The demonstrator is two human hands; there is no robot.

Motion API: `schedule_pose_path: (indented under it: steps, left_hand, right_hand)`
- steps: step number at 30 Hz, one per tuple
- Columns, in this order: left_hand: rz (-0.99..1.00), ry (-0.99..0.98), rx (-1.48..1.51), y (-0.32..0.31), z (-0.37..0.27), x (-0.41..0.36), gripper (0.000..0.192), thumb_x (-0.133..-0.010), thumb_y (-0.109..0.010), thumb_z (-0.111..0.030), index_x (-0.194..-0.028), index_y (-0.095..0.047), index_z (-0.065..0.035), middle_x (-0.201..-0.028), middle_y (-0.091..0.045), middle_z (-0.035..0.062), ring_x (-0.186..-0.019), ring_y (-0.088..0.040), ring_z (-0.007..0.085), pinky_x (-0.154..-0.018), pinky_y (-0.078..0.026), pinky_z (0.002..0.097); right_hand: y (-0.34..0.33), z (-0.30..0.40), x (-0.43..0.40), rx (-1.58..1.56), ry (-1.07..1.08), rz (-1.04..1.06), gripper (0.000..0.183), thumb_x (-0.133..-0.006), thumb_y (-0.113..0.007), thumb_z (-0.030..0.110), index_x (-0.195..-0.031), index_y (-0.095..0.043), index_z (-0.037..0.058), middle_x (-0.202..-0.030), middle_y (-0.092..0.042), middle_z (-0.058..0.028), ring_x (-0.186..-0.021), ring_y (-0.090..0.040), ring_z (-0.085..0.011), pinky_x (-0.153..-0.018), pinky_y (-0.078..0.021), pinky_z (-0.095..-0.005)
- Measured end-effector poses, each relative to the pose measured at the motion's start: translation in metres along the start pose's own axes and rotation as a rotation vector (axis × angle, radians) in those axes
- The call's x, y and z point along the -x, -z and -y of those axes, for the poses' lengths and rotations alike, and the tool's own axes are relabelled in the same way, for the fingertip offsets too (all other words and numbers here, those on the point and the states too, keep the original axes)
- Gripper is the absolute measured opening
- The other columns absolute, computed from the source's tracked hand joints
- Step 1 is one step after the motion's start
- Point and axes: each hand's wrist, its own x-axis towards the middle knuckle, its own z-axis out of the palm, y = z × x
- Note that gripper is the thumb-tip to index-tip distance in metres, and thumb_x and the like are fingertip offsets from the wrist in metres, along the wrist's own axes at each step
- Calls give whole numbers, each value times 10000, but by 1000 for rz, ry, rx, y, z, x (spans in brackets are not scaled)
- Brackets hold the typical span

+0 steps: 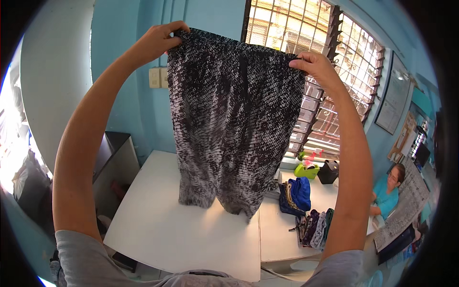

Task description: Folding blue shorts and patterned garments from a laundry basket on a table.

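A pair of black-and-white patterned fabric trousers (235, 118) hangs spread out in front of me. My left hand (168, 36) pinches one corner of the waistband between thumb and fingers. At the opposite corner, my right hand (315, 68) grips the waistband the same way. Both arms are raised, and the two legs drape down with their hems just over the white table (172, 233). Whether the hems touch the tabletop, I cannot tell.
Folded garments (296, 195) in blue and tan, and a row of rolled or folded clothes (315, 227), lie on the right table part. Behind them stand a green container (306, 171) and a black holder (328, 172). A person (389, 190) sits at far right, near louvred windows (319, 107).
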Motion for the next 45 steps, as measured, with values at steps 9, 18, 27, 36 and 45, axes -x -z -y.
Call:
schedule_pose_path:
  steps: [9, 18, 27, 36, 45]
  left_hand:
    - [-81, -393, -285, 2, 52, -12, 237, -862, -492, -162, -1076, -577, -108, -912, -578, 82, -742, -515, 130, -667, -441, 342]
    - [-25, -4, 117, -36, 23, -8, 305, -849, -582, -255, -1086, -545, -67, -890, -541, 37, -753, -524, 101, -696, -428, 275]
    - [-345, -20, 602, 25, -17, 35, 356, -854, -572, -171, -1161, -514, -1, -1025, -589, 56, -885, -571, 119, -820, -442, 266]
    - [82, -272, 1063, -53, -86, -14, 315, -881, -545, -210, -1139, -489, -37, -1001, -571, 34, -889, -547, 103, -783, -455, 253]
    - [291, -235, 1085, -72, -108, -20, 379, -835, -635, -202, -1132, -433, -80, -1001, -538, 32, -944, -519, 123, -890, -420, 296]
  right_hand:
    - [11, 17, 9, 207, -114, 161, 454, -710, -688, 519, -696, -556, 86, -564, -457, 31, -524, -430, -64, -513, -370, -248]
    - [-31, -6, 2, -139, -94, -194, 310, -806, -658, 263, -1018, -551, 64, -912, -571, -88, -825, -540, -180, -775, -428, -321]
    - [15, 57, 49, -870, 159, -92, 327, -853, -559, 87, -1175, -544, 33, -1029, -577, -42, -930, -540, -110, -867, -413, -229]
    - [-25, 94, -4, -635, 273, 123, 203, -842, -524, 81, -1039, -555, 46, -1020, -555, -40, -990, -504, -134, -910, -380, -298]
    - [-29, 71, 14, -869, 223, 130, 174, -846, -573, 93, -1013, -537, 54, -1047, -555, -104, -918, -571, -109, -790, -496, -253]
